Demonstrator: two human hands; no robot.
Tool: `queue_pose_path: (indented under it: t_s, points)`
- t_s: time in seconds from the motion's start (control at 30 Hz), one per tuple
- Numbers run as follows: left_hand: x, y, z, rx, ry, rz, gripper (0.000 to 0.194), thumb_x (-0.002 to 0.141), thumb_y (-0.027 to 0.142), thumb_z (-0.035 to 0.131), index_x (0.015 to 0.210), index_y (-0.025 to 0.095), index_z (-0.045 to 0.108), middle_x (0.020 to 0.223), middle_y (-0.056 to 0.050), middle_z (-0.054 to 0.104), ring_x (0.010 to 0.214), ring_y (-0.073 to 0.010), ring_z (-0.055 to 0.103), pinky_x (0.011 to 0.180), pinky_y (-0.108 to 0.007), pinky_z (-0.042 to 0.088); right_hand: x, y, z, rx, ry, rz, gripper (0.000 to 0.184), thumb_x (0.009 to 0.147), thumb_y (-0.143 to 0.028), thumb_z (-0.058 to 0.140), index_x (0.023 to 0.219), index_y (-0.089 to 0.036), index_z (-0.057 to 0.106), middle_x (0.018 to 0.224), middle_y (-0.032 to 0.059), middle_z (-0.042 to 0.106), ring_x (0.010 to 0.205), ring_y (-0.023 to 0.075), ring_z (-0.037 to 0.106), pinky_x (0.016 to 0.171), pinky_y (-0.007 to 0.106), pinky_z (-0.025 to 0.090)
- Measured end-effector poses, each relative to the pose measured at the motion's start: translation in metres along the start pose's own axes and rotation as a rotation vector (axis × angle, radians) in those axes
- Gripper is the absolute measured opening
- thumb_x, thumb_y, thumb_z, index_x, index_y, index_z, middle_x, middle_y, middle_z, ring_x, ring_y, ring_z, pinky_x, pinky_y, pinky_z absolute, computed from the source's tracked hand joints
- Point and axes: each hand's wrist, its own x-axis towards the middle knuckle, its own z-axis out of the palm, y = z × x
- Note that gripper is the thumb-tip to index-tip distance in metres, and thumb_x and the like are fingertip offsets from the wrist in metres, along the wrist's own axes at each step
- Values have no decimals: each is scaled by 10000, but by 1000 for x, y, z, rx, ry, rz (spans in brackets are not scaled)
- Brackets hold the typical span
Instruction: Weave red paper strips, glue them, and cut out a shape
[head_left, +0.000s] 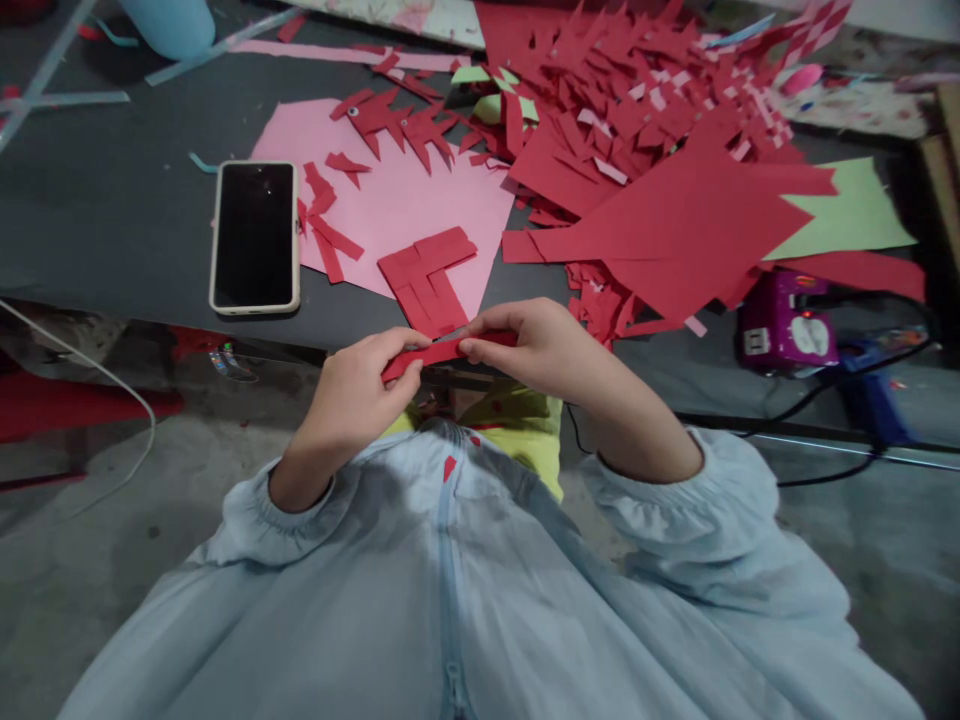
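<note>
A narrow red paper strip (444, 352) stretches between my two hands at the near edge of the table. My left hand (367, 385) pinches its left end, fingers closed over the paper. Toward the other end, my right hand (529, 345) grips the strip between thumb and fingers. Just beyond them lies a folded, layered red paper piece (424, 275), bent like an L, on a pink paper sheet (330, 135). Small folded red shapes (375, 115), one with a googly eye, rest farther up that sheet.
A phone (255, 238) lies left of the pink sheet. Many red paper pieces (600, 70) are heaped at the back right, near a large red sheet (675, 225) and green paper (855, 205). A purple box (784, 325) and a blue glue gun (874, 385) with a black cable sit at right.
</note>
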Motion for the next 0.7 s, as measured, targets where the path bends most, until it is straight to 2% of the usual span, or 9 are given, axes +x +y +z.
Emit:
queue_pose_path:
  t_s: [0.17, 0.37, 0.53, 0.7]
  points:
    - [0, -1, 0, 82, -53, 39, 244, 910, 214, 493, 975, 224, 728, 965, -15, 768, 854, -158, 703, 747, -260, 496, 1, 3, -2, -22, 27, 24, 196, 785, -280, 657, 874, -143, 765, 691, 42, 690, 628, 156, 534, 596, 287, 340]
    - [1, -1, 4, 219, -40, 28, 302, 951, 275, 482, 1115, 233, 732, 1016, -40, 773, 872, -187, 718, 712, -271, 494, 2, 6, 1, -57, 87, 43, 204, 766, -307, 683, 892, -153, 727, 612, -3, 594, 569, 130, 456, 569, 274, 311]
    - [1, 2, 4, 225, -15, 23, 292, 952, 281, 492, 1136, 229, 714, 1063, -33, 774, 917, -188, 725, 732, -267, 498, 4, 7, 1, -59, 85, 23, 205, 772, -313, 686, 900, -158, 726, 621, -4, 599, 566, 129, 462, 562, 274, 306]
    - [2, 6, 2, 225, -3, 19, 247, 942, 291, 517, 1055, 231, 728, 966, -14, 788, 838, -172, 729, 689, -253, 492, 6, 10, 1, -36, 80, -4, 221, 775, -324, 683, 911, -156, 727, 645, 8, 620, 585, 137, 485, 564, 275, 305]
